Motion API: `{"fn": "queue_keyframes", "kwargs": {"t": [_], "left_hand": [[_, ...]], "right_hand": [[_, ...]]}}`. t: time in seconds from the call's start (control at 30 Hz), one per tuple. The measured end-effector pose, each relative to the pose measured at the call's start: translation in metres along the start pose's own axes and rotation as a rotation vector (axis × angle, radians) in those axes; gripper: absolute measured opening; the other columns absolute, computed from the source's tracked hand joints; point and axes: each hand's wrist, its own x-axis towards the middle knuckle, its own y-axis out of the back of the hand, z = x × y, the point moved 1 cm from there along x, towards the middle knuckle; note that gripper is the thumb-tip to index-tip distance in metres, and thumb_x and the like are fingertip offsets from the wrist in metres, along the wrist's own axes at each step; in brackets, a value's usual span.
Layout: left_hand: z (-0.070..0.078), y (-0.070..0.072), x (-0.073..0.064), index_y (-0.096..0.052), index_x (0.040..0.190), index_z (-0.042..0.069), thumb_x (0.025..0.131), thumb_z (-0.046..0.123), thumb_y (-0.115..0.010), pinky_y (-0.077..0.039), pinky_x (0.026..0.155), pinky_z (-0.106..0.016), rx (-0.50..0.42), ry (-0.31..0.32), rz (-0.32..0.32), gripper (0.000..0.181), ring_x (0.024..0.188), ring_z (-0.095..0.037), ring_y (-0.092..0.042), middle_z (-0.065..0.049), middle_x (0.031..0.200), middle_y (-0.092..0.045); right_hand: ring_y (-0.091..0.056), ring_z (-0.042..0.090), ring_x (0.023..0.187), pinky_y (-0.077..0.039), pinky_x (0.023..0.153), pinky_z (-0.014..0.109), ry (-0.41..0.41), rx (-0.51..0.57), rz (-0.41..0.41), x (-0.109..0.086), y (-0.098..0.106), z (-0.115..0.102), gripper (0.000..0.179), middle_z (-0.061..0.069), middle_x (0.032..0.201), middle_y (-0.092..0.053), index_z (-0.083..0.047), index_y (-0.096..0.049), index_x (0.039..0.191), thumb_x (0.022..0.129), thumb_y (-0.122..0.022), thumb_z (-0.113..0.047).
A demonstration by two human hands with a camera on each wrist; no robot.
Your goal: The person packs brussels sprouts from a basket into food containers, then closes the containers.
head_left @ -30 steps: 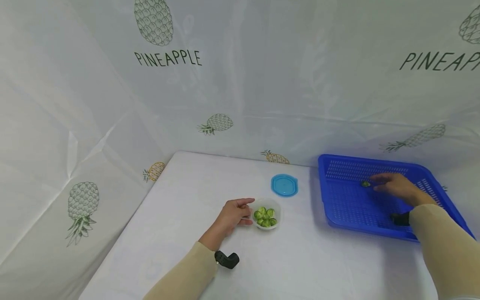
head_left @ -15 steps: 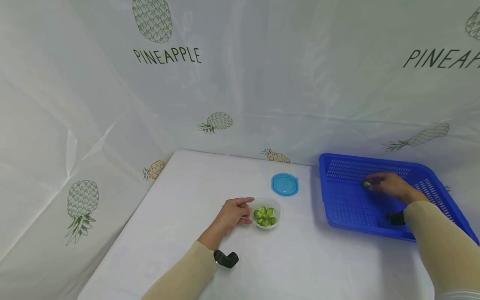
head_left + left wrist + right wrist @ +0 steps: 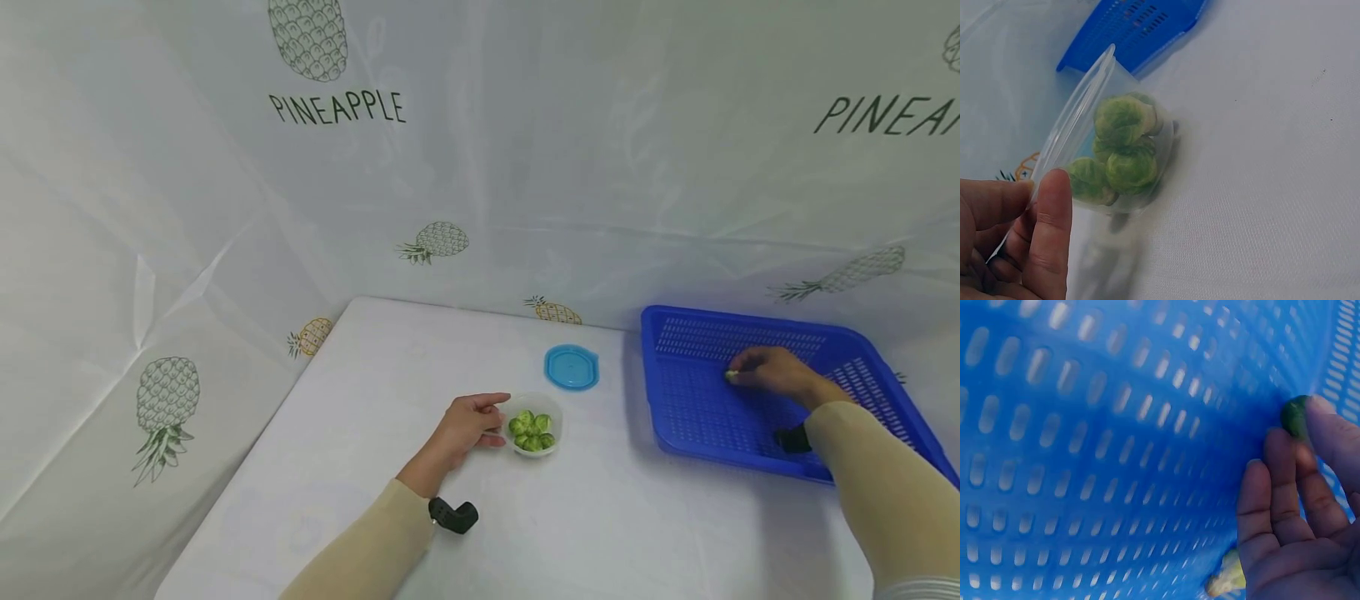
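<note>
My left hand (image 3: 468, 429) holds the rim of a clear plastic tub (image 3: 558, 412) at its left side. Several green Brussels sprouts (image 3: 1129, 165) lie inside that tub, seen through its wall in the left wrist view. Over in the blue basket (image 3: 686, 408), my right hand (image 3: 772, 371) pinches a single Brussels sprout (image 3: 1295, 417) between thumb and fingertips. The right wrist view shows another Brussels sprout (image 3: 1230, 575) low in the basket, partly hidden behind the hand.
A light blue lid (image 3: 572, 367) lies flat on the white-covered table (image 3: 405, 358), behind the tub. The basket has tall slotted walls and stands at the table's right. A pineapple-print sheet (image 3: 570, 150) hangs along the back and left.
My right hand has moved slightly left in the basket and closed its fingertips on the Brussels sprout. The left hand and the tub stay in place.
</note>
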Motion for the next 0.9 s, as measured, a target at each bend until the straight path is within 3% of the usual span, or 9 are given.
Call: {"fn": "queue_keyframes", "kwargs": {"t": [0.07, 0.2, 0.4, 0.57, 0.73, 0.9], "left_hand": [[0.0, 0.0, 0.0, -0.065, 0.144, 0.006, 0.101, 0.0, -0.062, -0.067, 0.073, -0.029, 0.001, 0.001, 0.0, 0.043, 0.08, -0.016, -0.064, -0.006, 0.1, -0.057], [0.001, 0.0, 0.0, -0.066, 0.143, 0.007, 0.101, 0.001, -0.062, -0.067, 0.074, -0.03, 0.005, 0.004, 0.003, 0.043, 0.082, -0.016, -0.063, -0.006, 0.1, -0.058], [-0.001, 0.0, 0.0, -0.066, 0.143, 0.007, 0.101, 0.0, -0.062, -0.067, 0.073, -0.03, -0.001, 0.004, 0.007, 0.042, 0.082, -0.016, -0.062, -0.006, 0.099, -0.058], [-0.002, 0.0, 0.0, -0.067, 0.143, 0.008, 0.101, 0.0, -0.063, -0.067, 0.074, -0.03, 0.002, 0.005, 0.005, 0.042, 0.083, -0.016, -0.062, -0.007, 0.1, -0.058], [0.0, -0.001, -0.001, -0.067, 0.143, 0.009, 0.101, 0.001, -0.063, -0.067, 0.074, -0.03, 0.005, 0.011, 0.008, 0.042, 0.083, -0.017, -0.063, -0.007, 0.101, -0.058], [0.0, -0.001, -0.002, -0.067, 0.143, 0.009, 0.102, 0.001, -0.063, -0.067, 0.074, -0.03, 0.003, 0.004, 0.01, 0.042, 0.083, -0.017, -0.064, -0.007, 0.101, -0.058]], "right_hand": [[-0.061, 0.035, 0.108, -0.054, 0.088, 0.052, 0.001, -0.002, 0.003, 0.002, -0.002, -0.004, 0.036, 0.02, 0.117, -0.067, 0.005, -0.066, 0.118, 0.099, -0.074, -0.025], [-0.063, 0.029, 0.106, -0.054, 0.088, 0.049, 0.039, -0.01, 0.008, 0.004, -0.006, -0.015, 0.034, 0.015, 0.114, -0.07, 0.003, -0.067, 0.117, 0.1, -0.073, -0.025], [-0.063, 0.044, 0.115, -0.055, 0.095, 0.062, 0.105, 0.0, 0.024, 0.007, -0.013, -0.033, 0.047, 0.028, 0.125, -0.067, 0.009, -0.06, 0.134, 0.101, -0.071, -0.023], [-0.055, 0.055, 0.13, -0.046, 0.106, 0.074, 0.117, 0.014, 0.004, 0.006, -0.016, -0.044, 0.055, 0.036, 0.143, -0.056, 0.008, -0.052, 0.149, 0.105, -0.066, -0.022], [-0.052, 0.055, 0.133, -0.041, 0.107, 0.078, 0.115, 0.026, -0.004, 0.001, -0.016, -0.058, 0.053, 0.035, 0.149, -0.052, 0.003, -0.053, 0.149, 0.107, -0.062, -0.027], [-0.055, 0.051, 0.131, -0.047, 0.105, 0.073, 0.15, 0.043, 0.028, -0.003, -0.015, -0.073, 0.048, 0.031, 0.147, -0.055, 0.0, -0.057, 0.146, 0.107, -0.064, -0.027]]}}
